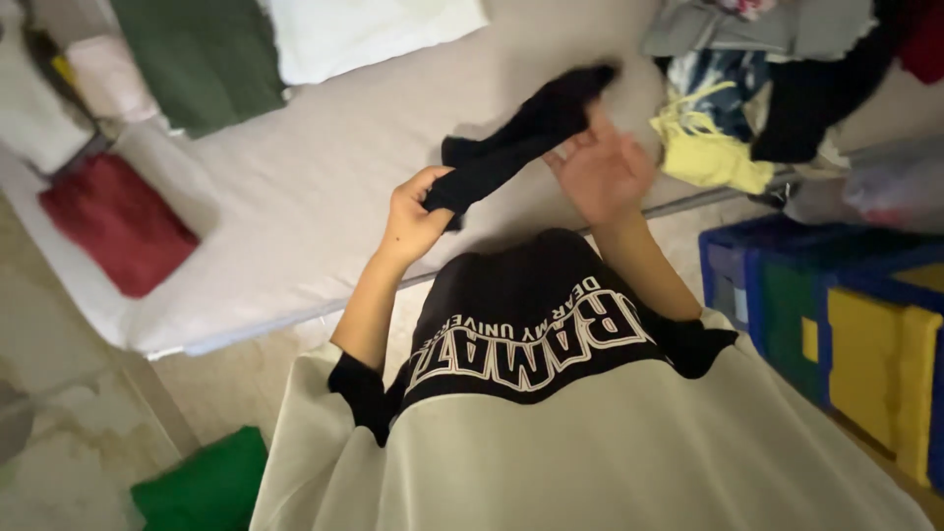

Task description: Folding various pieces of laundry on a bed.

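A black cloth item (521,138), long and narrow like a sock or small garment, is stretched above a pale bed sheet (324,187). My left hand (413,211) grips its lower end in a fist. My right hand (602,169) is open-palmed and blurred, with its fingers against the upper part of the cloth. Whether the right hand grips it is unclear. My torso in a grey and black shirt fills the bottom of the view.
Folded green (202,54), white (364,29) and red (118,221) cloths lie on the bed. A heap of mixed clothes (757,88) with a yellow piece sits at the upper right. Blue and yellow crates (836,315) stand on the right. A green item (206,487) lies on the floor.
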